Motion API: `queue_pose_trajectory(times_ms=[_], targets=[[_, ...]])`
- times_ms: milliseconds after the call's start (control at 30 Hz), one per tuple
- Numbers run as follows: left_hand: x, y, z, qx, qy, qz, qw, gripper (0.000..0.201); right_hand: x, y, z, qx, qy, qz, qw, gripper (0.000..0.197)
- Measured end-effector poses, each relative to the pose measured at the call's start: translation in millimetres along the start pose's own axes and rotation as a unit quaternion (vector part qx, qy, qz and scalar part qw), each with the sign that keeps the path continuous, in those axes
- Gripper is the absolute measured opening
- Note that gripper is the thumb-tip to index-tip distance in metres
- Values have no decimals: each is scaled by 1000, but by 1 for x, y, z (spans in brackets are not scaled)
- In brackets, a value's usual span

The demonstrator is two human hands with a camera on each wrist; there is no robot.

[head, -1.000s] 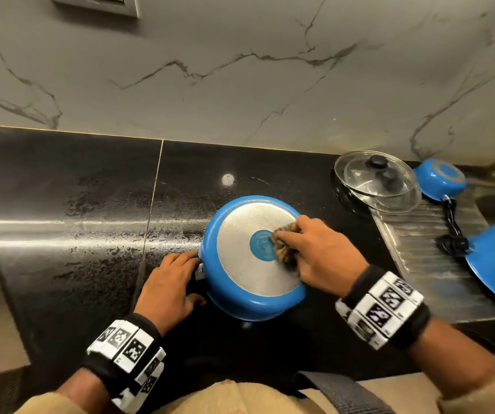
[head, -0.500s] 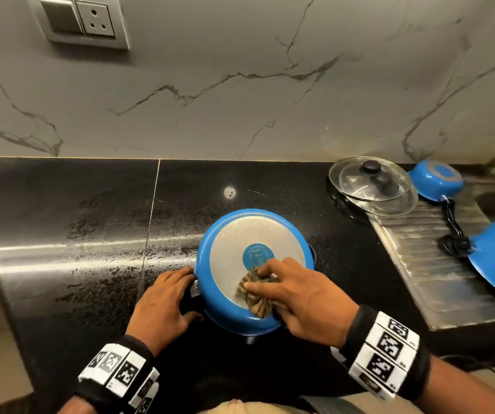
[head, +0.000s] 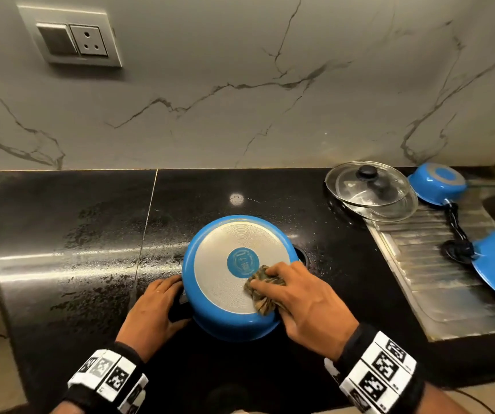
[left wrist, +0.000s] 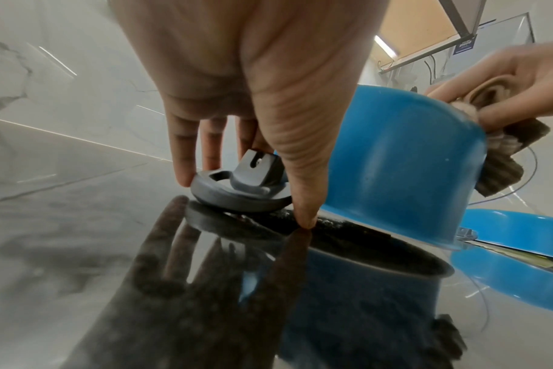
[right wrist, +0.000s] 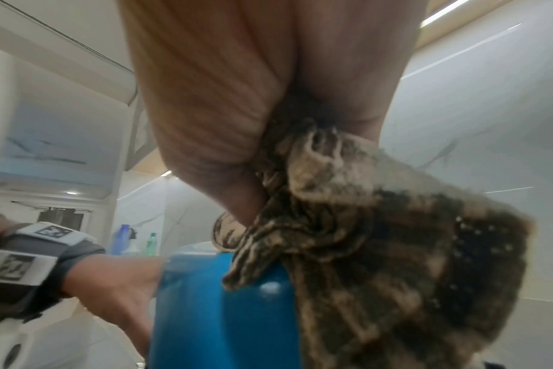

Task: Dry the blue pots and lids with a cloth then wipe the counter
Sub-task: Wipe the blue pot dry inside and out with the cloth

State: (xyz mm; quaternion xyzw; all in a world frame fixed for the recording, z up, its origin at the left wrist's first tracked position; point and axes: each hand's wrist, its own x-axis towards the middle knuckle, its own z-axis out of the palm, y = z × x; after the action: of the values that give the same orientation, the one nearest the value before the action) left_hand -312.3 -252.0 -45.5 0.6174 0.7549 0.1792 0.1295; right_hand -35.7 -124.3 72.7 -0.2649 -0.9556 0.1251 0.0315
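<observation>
- two hands share the work: the right hand [head: 306, 306] grips a bunched, mottled brown cloth [head: 262, 294] and presses it on the upturned base of the blue pot [head: 228, 282], near the rim closest to the person.
- the left hand [left wrist: 237, 104] pinches the pot's grey side handle [left wrist: 240, 189] between thumb and fingers, with the thumb tip touching the counter [head: 91, 234].
- to dry it well, i'd judge the cloth should sweep round the base and down the blue wall while the left hand keeps the pot from sliding on the wet black stone.
- the pot sits upside down, mid-counter, slightly tipped; its base is a ringed silver disc with a blue centre.
- still waiting to the right: two glass lids [head: 371, 189] and two more blue pans [head: 437, 182] on the draining board [head: 431, 264].
</observation>
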Motion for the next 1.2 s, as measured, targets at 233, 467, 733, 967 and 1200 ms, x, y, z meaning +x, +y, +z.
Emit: queue_pose_trajectory(times_ms=[233, 467, 733, 967, 1200], targets=[[-1, 11, -3, -12, -7, -29, 999, 72, 7, -8, -5, 17, -77, -127, 989, 56], [-14, 37, 4, 29, 15, -34, 999, 58, -5, 28, -3, 85, -44, -147, 985, 55], [-34, 74, 9, 54, -6, -76, 996, 59, -14, 79, -8, 147, 57, -114, 981, 56], [-44, 102, -9, 73, 6, -108, 991, 45, -35, 150, -15, 189, 159, -44, 968, 58], [-37, 129, -43, 87, 46, -82, 992, 42, -70, 208, 11, 187, 141, 46, 971, 52]])
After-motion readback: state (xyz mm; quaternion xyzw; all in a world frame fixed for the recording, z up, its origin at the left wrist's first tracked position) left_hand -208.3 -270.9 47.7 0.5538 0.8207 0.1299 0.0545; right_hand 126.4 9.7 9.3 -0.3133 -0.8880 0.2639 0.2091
